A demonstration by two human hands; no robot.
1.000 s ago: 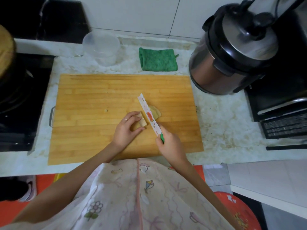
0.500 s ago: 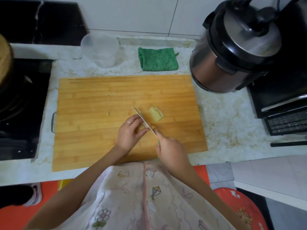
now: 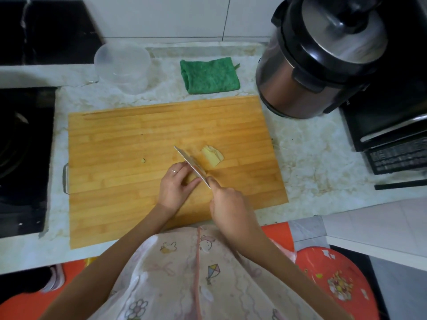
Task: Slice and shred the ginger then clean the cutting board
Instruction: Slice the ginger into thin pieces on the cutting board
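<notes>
Slicing step: your left hand (image 3: 176, 185) curls its fingers round the mostly hidden ginger on the board (image 3: 138, 135), your right hand (image 3: 227, 202) grips the knife (image 3: 191, 163), slices (image 3: 212, 155) just beyond; next calls for a downward cut clear of those fingers.

ginger slices (image 3: 212, 155) on cutting board (image 3: 115, 146) | cloth (image 3: 209, 76) behind it | cooker (image 3: 312, 65) right-rear

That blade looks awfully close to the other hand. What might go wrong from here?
1. The knife in the right hand runs right beside the left hand, whose fingers pinch a small ginger piece; a slip could nick them.
2. That piece is mostly hidden under the fingers, so it may roll as the blade presses.
3. The cut slices lie close to the blade and might scatter.
</notes>
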